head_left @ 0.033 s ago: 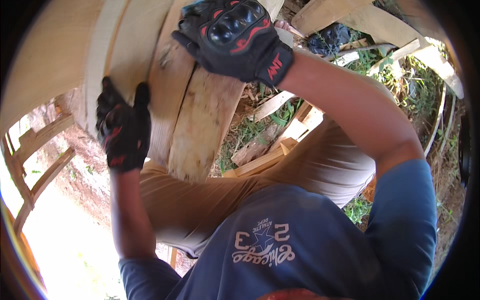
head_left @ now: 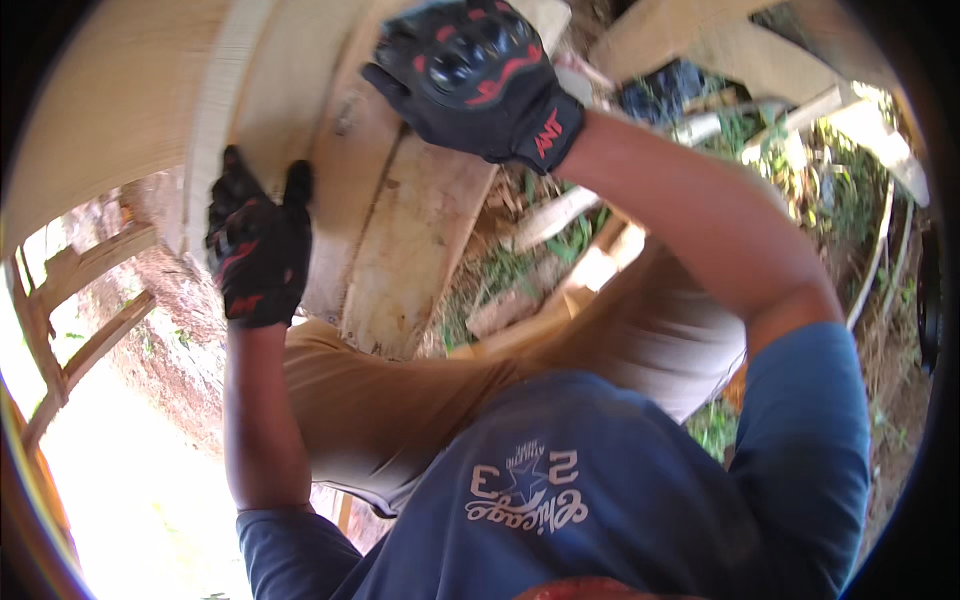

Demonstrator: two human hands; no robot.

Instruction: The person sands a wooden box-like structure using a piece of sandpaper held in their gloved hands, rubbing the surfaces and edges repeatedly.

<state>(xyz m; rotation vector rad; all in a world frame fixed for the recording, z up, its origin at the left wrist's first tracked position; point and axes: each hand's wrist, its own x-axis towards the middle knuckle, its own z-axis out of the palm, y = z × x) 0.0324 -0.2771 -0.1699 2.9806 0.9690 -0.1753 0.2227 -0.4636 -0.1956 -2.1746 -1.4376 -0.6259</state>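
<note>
My left hand (head_left: 260, 245), in a black glove with red marks, lies against the edge of a pale wooden board (head_left: 275, 100). Its fingers point up the board and the thumb stands apart. My right hand (head_left: 480, 85), in a matching glove with a hard knuckle guard, is at the upper middle over the planks. Its fingers curl at the top of the picture, where a bit of something bluish-grey shows beside them; what it is stays hidden. Beneath the hands, a rough, stained plank (head_left: 415, 235) runs toward my lap beside the paler board.
A large curved wooden sheet (head_left: 110, 110) fills the upper left. Wooden slats (head_left: 100, 340) stand at the far left over bright ground. Offcuts (head_left: 560, 215), grass and a dark plastic bag (head_left: 660, 90) lie to the right. My bent legs (head_left: 400, 400) are under the planks' near end.
My right hand has shifted slightly to the right. My left hand appears slightly higher and further right, the planks shifting with it; the picture is blurrier.
</note>
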